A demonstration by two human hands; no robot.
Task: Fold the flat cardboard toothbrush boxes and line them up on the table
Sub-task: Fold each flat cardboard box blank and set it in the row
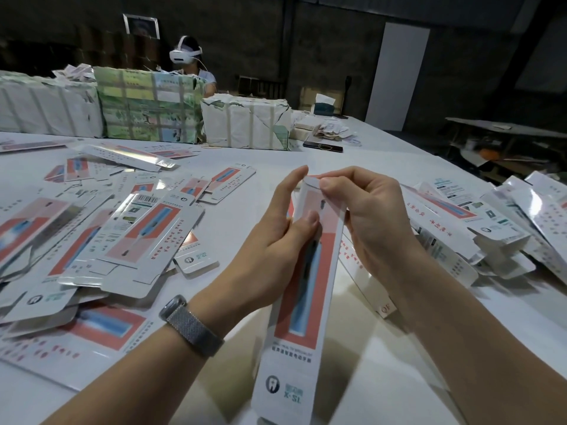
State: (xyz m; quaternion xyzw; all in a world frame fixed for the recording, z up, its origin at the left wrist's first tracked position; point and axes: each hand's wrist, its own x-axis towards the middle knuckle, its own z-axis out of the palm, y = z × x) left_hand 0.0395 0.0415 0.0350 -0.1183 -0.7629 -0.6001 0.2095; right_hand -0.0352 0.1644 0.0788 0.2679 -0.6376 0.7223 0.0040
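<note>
Item: toothbrush box [306, 271], one, part-formed, held above the white table [383, 154] between both hands.

Position: the box was held in front of the person, near the middle of the view. Its long axis ran from the near lower edge of the view up and away from the person, slightly tilted to the right, with the far end uppermost.

Left hand [282, 228]: held against the left side of the box near its upper part, thumb laid on the printed front, fingers extended along the far edge. A metal-mesh watch [191, 325] was worn on this wrist.

Right hand [362, 210]: curled over the far end, the top flap [313, 181] pinched between thumb and fingertips. This hand was judged the nearer to the flap, and the closing fold was judged to depend on it.

Stock: flat boxes [122, 234] were heaped to the left; further boxes [491, 222] lay piled to the right, whether folded could not be told.

Background: wrapped bundles [150, 108] stood at the far side, with a second person [190, 61] seated behind them.
</note>
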